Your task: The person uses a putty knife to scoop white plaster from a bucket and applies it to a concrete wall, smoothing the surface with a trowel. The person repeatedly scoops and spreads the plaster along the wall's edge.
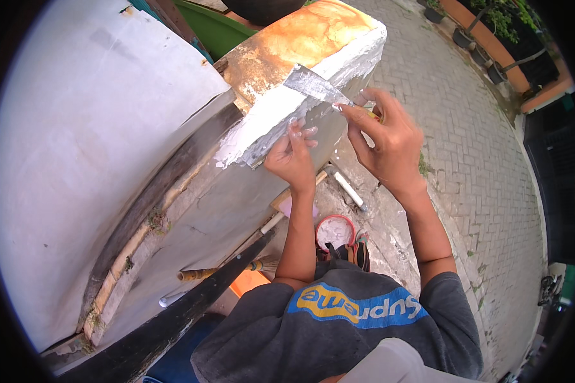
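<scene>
In my right hand (390, 137) is a putty knife (316, 86), gripped by its short handle, with a wide metal blade smeared white. The blade lies over the fresh white filler (268, 118) coating the top edge of a low wall (262, 57). My left hand (292, 156) is at the wall's side face, just below that edge, fingers curled and spotted with white paste. Whether it pinches a thin grey piece along the edge I cannot make out. Below, near my feet, stands a red-rimmed bucket (336, 231) of white paste.
A large pale sheet (102, 127) leans at the left. A dark pole (185, 316) slants across the lower left, beside a brush with a wooden handle (201, 274). A white-handled tool (350, 190) lies on the ground. Paving (466, 172) runs along the right, with potted plants (463, 38) beyond.
</scene>
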Available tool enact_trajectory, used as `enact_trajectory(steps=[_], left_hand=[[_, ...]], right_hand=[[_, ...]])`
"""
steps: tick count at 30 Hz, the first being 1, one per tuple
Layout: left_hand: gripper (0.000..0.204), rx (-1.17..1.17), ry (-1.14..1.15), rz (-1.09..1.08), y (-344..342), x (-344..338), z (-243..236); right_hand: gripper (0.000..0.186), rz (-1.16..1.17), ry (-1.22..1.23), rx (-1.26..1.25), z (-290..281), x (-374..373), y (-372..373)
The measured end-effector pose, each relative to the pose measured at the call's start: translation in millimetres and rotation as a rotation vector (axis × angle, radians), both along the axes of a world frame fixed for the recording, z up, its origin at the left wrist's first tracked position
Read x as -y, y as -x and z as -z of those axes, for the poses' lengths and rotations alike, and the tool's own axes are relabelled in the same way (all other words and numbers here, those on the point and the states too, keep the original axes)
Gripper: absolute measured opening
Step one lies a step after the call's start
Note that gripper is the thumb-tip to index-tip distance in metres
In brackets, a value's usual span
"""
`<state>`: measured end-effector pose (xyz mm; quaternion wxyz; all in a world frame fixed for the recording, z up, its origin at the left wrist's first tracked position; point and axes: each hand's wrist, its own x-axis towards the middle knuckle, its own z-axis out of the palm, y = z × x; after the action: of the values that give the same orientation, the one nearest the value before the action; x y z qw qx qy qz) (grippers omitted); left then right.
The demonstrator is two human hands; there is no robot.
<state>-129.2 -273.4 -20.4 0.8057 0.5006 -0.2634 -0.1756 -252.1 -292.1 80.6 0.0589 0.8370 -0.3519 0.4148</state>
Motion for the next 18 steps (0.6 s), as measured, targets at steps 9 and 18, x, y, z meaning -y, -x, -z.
enact_trajectory(steps=[9, 18], left_hand=[[0.021, 0.005, 0.005, 0.028, -4, 5, 2], [0.017, -0.050, 0.024, 0.052, -2, 4, -1]], right_hand=[[0.022, -0.053, -0.190, 0.189, -13, 6, -5], [0.016, -0.078, -0.280, 0.233, -12, 9, -11]])
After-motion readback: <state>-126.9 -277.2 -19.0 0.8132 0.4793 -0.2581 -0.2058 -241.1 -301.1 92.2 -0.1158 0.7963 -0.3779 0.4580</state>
